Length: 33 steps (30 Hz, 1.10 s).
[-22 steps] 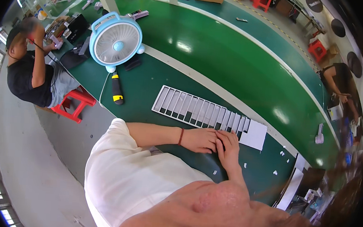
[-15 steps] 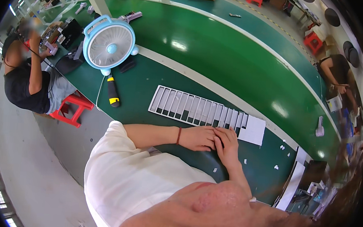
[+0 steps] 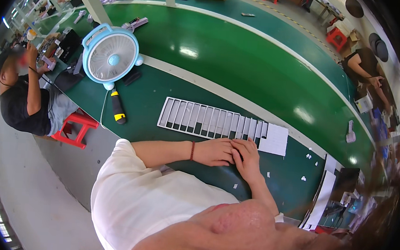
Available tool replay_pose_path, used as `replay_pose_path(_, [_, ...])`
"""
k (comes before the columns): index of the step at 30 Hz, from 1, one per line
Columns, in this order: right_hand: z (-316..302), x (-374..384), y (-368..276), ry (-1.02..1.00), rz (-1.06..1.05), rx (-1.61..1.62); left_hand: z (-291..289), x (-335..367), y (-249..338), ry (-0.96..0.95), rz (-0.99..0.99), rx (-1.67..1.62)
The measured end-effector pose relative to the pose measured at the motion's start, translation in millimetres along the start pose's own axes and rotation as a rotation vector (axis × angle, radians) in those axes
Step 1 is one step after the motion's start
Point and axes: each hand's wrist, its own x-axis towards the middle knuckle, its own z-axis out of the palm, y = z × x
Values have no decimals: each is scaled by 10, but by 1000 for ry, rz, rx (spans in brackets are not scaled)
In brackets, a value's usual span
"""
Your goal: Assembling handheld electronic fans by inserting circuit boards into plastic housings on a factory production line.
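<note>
A white slotted cardboard divider lies flat on the green table, with a row of narrow compartments narrowing into strips at its right. My left hand rests palm down at its near edge, fingers stretched to the right. A dark red cord circles that wrist. My right hand comes in from the lower right, with outstretched fingers reaching the divider's near edge and the thumb side against my left fingers. Both palms are hidden, and nothing held shows. Adjoining the divider's right end is a plain white sheet.
A blue fan and a black-and-yellow-handled tool stand at the left. White scraps lie at the right. Beyond runs a green conveyor belt. A co-worker sits at the far left on a red stool.
The whole view has shifted slightly, with the surroundings sitting a little further left. Both hands keep nearly the same place at the divider. The left co-worker's head and raised arm moved slightly.
</note>
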Motion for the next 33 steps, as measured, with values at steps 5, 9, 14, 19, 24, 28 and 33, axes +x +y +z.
replay_pose_path(5, [14,-3,27,25,-22,-17,-10,3,5,-7,-10,-16])
replay_pose_path(9, [10,7,37,32,-15,0,-27,10,11,-10,-50,-68])
replay_pose_path(14, [40,12,72,40,-7,29,-21,-14,2,51,-59,-98])
replay_pose_path(19, [43,20,80,67,4,47,-56,6,29,114,-50,-92])
replay_pose_path(24, [73,23,135,104,9,75,-127,17,43,243,-69,-76])
replay_pose_path(28, [60,32,142,113,0,93,-443,130,334,321,-224,-254])
replay_pose_path(33, [85,-36,128,136,-5,86,-1128,508,1143,348,17,-926])
